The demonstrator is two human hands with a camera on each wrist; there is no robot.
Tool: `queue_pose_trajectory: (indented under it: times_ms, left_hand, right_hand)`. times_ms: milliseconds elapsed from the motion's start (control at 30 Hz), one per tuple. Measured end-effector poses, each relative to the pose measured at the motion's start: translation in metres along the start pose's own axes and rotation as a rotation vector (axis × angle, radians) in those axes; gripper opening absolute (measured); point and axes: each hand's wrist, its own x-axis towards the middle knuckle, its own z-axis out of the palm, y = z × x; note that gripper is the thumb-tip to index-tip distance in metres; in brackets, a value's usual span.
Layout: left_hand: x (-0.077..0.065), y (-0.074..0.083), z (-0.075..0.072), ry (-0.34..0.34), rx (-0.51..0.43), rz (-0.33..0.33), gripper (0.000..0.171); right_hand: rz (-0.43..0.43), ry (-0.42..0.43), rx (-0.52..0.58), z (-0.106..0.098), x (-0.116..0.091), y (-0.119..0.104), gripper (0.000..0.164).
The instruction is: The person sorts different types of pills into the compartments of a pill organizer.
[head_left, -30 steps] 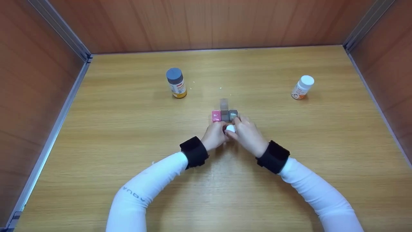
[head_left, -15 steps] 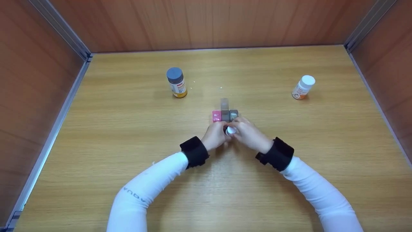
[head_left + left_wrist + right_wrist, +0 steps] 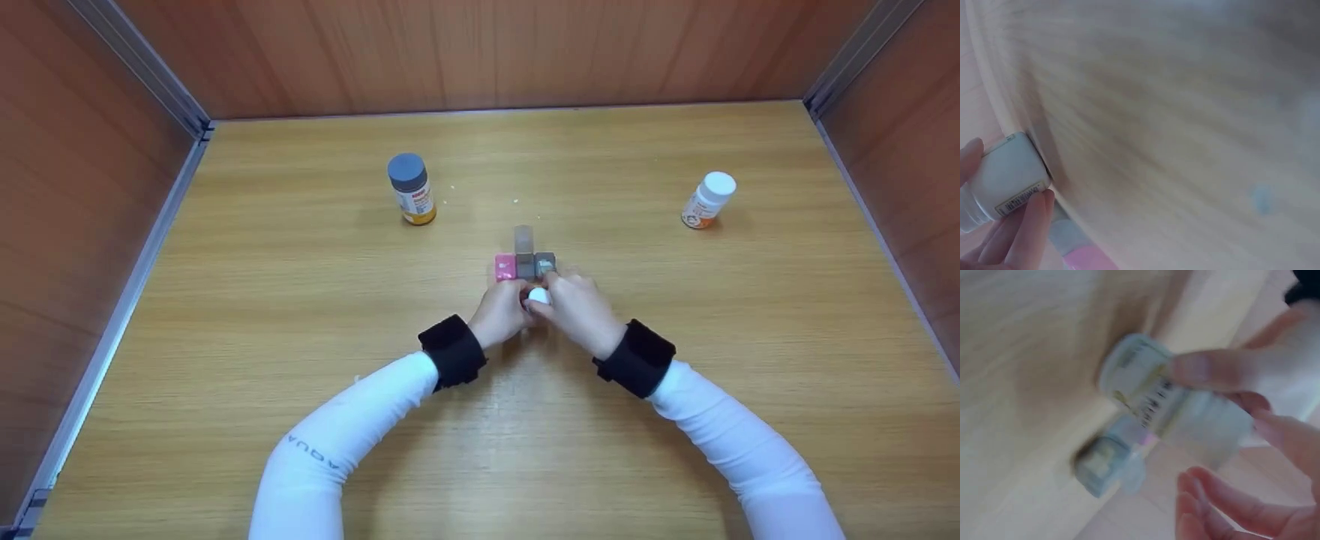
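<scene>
Near the middle of the table, my left hand [image 3: 500,315] grips a small white pill bottle [image 3: 1008,174] with a barcode label. My right hand [image 3: 585,311] has its thumb and fingers about the bottle's white cap [image 3: 538,295]. The right wrist view is blurred there; the left thumb [image 3: 1196,368] presses on the label. Just beyond the hands sits a pill organizer [image 3: 524,268] with a pink compartment at the left and grey ones beside it. A clear lid [image 3: 523,238] on it stands raised. The hands hide most of the bottle in the head view.
A bottle with a dark grey cap [image 3: 411,187] stands at the back left, and a white-capped bottle [image 3: 709,199] at the right. Small white bits [image 3: 515,201] lie beyond the organizer. Wood panels [image 3: 480,52] wall the table [image 3: 247,285] at the back and sides.
My right hand turned at the cap half a second ago and has now turned back, its wrist band shifting with it. My left hand keeps its hold on the pill bottle.
</scene>
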Motion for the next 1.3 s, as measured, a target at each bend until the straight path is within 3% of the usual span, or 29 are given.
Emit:
queue_pose_trajectory:
  times_ms: [300,700,833,1033,1133,1300]
  left_hand:
    - [0.0,0.0,-0.001,-0.007,0.002,0.003,0.032]
    - [-0.001,0.0,-0.002,-0.008,-0.03,-0.01,0.033]
    - [-0.002,0.0,-0.002,0.008,-0.006,0.011,0.031]
    - [-0.001,-0.001,-0.002,0.001,-0.011,0.004,0.026]
    - [0.0,-0.001,-0.002,-0.008,-0.011,0.001,0.027]
    - [0.0,0.0,-0.002,-0.013,0.003,0.011,0.027]
  right_hand:
    - [-0.031,-0.132,0.09,-0.005,0.002,0.002,0.026]
    - [-0.203,-0.224,0.182,-0.015,0.003,0.007,0.028]
    - [-0.199,-0.191,0.161,-0.012,0.003,0.005,0.028]
    - [-0.139,-0.054,-0.035,-0.002,0.003,0.001,0.025]
    - [-0.139,-0.052,-0.062,-0.001,0.003,0.001,0.023]
    - [-0.162,-0.121,0.004,-0.007,0.004,0.003,0.02]
